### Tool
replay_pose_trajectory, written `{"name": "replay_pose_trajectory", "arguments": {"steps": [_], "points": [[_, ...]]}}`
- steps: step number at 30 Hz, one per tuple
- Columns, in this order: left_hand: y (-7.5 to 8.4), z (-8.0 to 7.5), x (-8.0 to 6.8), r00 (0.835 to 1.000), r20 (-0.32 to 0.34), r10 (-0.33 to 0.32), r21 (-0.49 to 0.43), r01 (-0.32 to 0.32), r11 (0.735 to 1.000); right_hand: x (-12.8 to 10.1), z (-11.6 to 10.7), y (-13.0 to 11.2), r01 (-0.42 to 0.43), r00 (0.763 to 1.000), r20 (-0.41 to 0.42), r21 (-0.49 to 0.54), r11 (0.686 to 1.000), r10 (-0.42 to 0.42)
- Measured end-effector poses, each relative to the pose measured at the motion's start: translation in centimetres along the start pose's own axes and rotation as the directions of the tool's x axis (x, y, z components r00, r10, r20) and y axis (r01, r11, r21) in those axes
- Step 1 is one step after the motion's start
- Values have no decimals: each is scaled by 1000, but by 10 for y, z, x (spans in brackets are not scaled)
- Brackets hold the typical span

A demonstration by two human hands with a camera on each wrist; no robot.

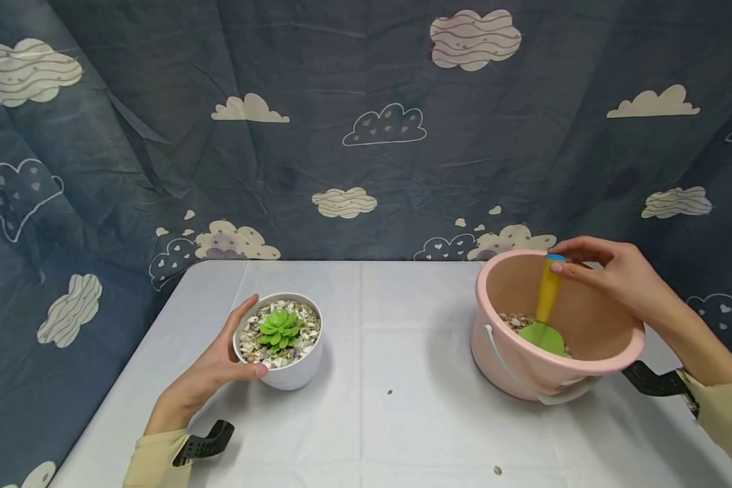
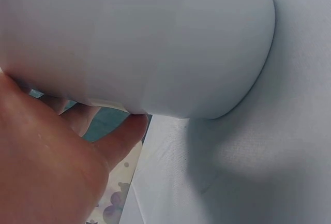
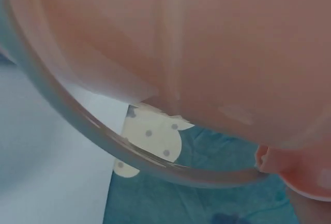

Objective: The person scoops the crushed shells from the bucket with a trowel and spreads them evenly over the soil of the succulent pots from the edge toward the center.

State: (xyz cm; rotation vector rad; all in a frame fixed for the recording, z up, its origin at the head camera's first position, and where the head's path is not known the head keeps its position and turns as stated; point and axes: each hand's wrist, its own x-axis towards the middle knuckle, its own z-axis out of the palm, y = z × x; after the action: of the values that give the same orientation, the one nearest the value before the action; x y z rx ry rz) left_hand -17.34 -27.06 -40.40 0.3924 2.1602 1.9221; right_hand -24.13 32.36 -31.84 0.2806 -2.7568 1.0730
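Scoop (image 1: 545, 308): in pink bucket (image 1: 494, 352), table right; R hand (image 1: 610, 271) pinches handle top. Likely light, stiff plastic. L hand (image 1: 219, 362) cups white pot (image 1: 289, 376); prob. heavy, gravel-filled.

text: none readable | labels: none | numbers: none | signs: none

you have a white pot (image 1: 289, 371) near the table's left edge, filled with beige and grey pebbles (image 1: 301, 332) around a bright green succulent (image 1: 278, 328). toward the right edge your pink bucket (image 1: 524, 366) has a pale translucent handle (image 1: 512, 376) — in it a scoop (image 1: 545, 308) with a yellow grip, blue tip and green blade. the tablecloth (image 1: 390, 420) is pale grey-white; the backdrop (image 1: 317, 122) is dark blue with cream and outlined clouds — your sleeves (image 1: 728, 413) are pale yellow.
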Motion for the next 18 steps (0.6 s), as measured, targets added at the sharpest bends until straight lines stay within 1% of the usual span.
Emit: {"name": "replay_pose_trajectory", "arguments": {"steps": [9,13,18], "points": [[1,0,0,1000,-4,-13,-2,13,1000,15,-3,9,-17,996,93,4,1000,16],[2,0,-1,1000,-5,-25,-2,25,1000,21,-2,14,-33,986,164,17,999,30],[1,0,0,1000,1,-21,-7,21,1000,26,-3,21,-82,966,250,76,994,61]]}}
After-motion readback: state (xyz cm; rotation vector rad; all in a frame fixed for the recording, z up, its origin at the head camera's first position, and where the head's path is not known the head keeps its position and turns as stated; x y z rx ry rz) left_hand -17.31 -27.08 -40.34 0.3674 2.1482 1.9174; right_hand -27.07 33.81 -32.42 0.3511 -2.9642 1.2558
